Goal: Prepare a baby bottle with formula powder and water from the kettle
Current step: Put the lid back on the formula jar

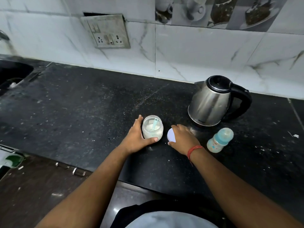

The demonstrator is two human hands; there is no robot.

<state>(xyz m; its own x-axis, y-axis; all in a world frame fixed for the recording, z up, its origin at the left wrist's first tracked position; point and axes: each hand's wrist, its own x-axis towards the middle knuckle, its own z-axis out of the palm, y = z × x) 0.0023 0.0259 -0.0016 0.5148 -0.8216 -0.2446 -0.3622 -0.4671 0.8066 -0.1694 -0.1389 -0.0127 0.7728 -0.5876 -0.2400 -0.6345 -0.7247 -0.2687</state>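
Countertop [82, 112]: black speckled stone, carrying every item below.

Kettle [212, 102]: steel body, black lid and handle, standing upright at two o'clock from the hands. Probably the heaviest piece if it is holding water; the metal wall may be hot, so the black handle at its right is looking like the place to grip.

Formula jar [152, 127]: clear, likely glass, standing open with white powder and a pale blue scoop [155, 123] leaning inside. Rigid, smooth, possibly slippery and breakable. The left hand [137, 137] is wrapping around its left side, fingers behind, thumb curling across the front near the base.

Baby bottle [219, 140]: translucent plastic with a blue teat cap, standing at three o'clock from the jar, well apart, just below the kettle. Probably light and easily tipped; gripping the waist should be steadying it.

Jar lid [171, 134]: white disc, light and stiff, lying between jar and bottle. The right hand [183, 137] is arching over it, fingertips and thumb pinching its rim.
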